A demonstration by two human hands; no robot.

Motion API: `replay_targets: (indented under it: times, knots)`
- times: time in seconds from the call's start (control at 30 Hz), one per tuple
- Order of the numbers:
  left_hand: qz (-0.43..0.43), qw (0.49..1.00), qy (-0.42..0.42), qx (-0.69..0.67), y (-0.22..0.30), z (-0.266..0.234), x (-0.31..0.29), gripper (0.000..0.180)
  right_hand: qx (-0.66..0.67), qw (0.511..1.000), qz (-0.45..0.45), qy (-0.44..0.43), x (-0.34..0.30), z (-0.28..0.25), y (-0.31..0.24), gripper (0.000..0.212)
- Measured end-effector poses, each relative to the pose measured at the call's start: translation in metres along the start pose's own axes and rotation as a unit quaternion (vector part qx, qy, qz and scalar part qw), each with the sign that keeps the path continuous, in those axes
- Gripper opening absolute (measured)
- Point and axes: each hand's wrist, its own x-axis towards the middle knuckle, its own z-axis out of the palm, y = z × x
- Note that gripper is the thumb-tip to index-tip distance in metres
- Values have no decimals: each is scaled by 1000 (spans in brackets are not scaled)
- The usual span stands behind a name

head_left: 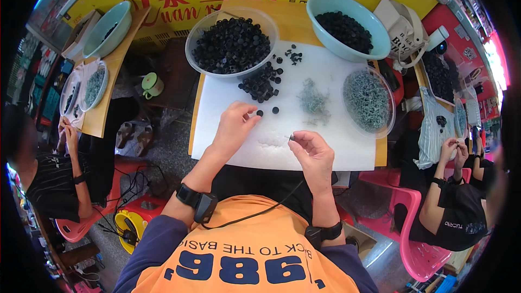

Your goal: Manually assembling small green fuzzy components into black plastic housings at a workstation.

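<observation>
My left hand (236, 126) is over the white work surface, thumb and forefinger closed at a small round black cap (260, 113). Another black cap (275, 110) lies just to its right. My right hand (313, 155) pinches a small dark piece (292, 138) with what looks like a thin pale tip; my fingers partly hide it. Beyond my left hand spreads a loose pile of black caps (260, 86). A heap of thin grey-green screws or pins (313, 102) lies farther off, beyond my right hand. The white sheet (228, 154) looks worn between my hands.
At the back stand a clear tub (190, 54) of black caps and a pale-blue basin (320, 27) of dark parts. A clear round container (392, 116) of grey-green pieces sits at right. Co-workers sit either side, one at a wooden table (103, 114), another near a pink chair (408, 239).
</observation>
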Motion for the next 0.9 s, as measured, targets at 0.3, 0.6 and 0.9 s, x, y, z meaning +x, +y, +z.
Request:
replay_targets:
  times: [0.3,0.6,0.9]
  knots:
    - [8,999,-17,-27,-2,7,2,20,-34,998,-46,-12,1,1,-6,17]
    - [-190,812,-126,-537,33,-25,-12,26,-45,994,-98,-20,8,20,-27,18]
    - [-176,761,-169,-601,32,-32,-18,26,-97,982,-159,-20,9,25,-37,22]
